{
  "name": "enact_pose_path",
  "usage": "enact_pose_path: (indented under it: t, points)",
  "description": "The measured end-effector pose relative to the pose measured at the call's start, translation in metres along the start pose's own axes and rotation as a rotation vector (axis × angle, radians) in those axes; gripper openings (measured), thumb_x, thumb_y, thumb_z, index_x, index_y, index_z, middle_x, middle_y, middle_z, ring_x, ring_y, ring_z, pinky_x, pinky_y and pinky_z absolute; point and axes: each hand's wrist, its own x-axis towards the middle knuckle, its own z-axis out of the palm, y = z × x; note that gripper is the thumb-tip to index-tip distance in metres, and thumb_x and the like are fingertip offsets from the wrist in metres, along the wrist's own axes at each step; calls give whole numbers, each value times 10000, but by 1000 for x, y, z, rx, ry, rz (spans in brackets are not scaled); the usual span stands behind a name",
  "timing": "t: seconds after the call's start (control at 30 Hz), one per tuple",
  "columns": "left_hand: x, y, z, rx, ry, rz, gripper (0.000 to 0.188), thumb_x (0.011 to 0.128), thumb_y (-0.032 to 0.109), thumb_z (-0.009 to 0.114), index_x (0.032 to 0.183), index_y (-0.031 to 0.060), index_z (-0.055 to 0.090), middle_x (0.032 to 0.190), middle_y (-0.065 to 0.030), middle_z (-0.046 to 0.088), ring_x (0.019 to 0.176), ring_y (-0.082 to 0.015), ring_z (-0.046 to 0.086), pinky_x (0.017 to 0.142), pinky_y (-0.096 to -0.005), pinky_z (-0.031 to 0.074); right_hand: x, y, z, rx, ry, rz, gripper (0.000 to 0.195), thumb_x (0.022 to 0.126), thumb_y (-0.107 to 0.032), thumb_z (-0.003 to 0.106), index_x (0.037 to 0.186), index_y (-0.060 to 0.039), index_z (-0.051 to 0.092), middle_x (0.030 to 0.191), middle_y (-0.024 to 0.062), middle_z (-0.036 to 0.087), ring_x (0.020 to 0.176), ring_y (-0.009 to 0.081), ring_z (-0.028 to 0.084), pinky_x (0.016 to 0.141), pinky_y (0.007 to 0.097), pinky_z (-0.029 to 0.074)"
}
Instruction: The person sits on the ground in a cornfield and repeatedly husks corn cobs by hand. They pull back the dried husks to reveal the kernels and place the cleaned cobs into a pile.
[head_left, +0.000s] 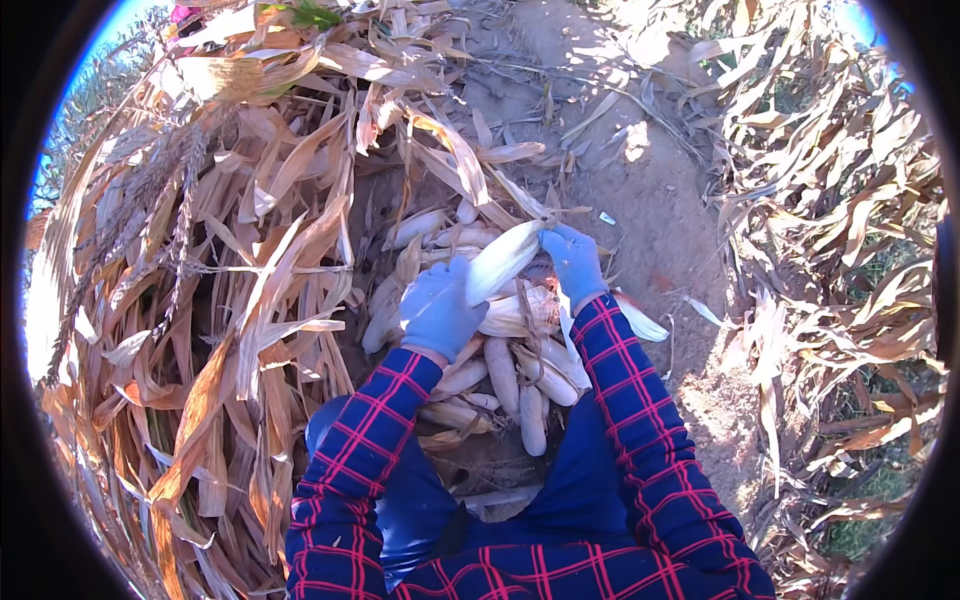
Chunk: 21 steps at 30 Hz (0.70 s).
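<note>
A pale husk-covered ear of corn (504, 259) slants across the space between my gloved hands. My left hand (442, 307), in a light blue glove, grips its lower left end, with the fingertips partly hidden. At the ear's upper right end, where a dry stalk meets it, my right hand (572, 260) pinches the husk, also in a light blue glove. Below the hands lies a heap of corn ears (501, 375), several bare and others in husk. Loose white husk (641, 319) lies on the ground just right of my right wrist.
A tall mass of dry corn stalks and leaves (262, 285) rises close on my left. More dry stalks (847, 225) line the right side. Between them runs bare soil (660, 202) with scattered leaf scraps. My bent knees flank the near part of the heap.
</note>
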Motion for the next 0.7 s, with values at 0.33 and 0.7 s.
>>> enact_pose_path:
  t: [0.33, 0.7]
  points:
    - [3, -10, 26, -272, -145, -67, 551, 644, 333, 771, 1068, 62, 544, 986, -174, 593, 958, -355, 576, 818, -432, 472, 4, 2, 2, 184, 58, 126, 181, 853, -163, 623, 864, 9, 678, 760, 9, 614, 658, 92, 535, 605, 235, 438]
    - [3, -9, 39, -325, -20, 33, 539, 648, 328, 778, 1049, 54, 544, 938, -179, 601, 906, -366, 584, 788, -448, 464, 14, 24, -13, 75, 30, 171, 118, 856, -115, 563, 864, -19, 631, 784, 45, 601, 689, 150, 581, 635, 300, 512]
